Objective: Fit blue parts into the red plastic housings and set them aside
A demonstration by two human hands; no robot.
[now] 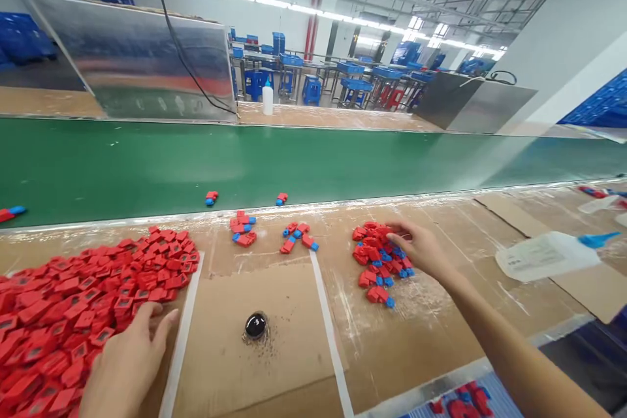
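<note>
My left hand (128, 359) rests palm down on the edge of a large heap of red plastic parts (73, 300) at the left of the cardboard-covered bench, its fingers spread flat. Farther right, my right hand (422, 249) reaches into a smaller pile of red-and-blue assembled parts (379, 264), fingers curled over the pile's upper edge; whether a piece is pinched is hidden. Two small clusters of red-and-blue parts (242, 230) (298, 237) lie between the piles near the belt edge.
A green conveyor belt (313, 163) runs across behind the bench with a few red-and-blue parts on it (211, 197). A small black round object (255, 325) sits mid-bench. A white squeeze bottle with blue nozzle (548, 255) lies at right. A blue tray (460, 401) with parts is at the bottom.
</note>
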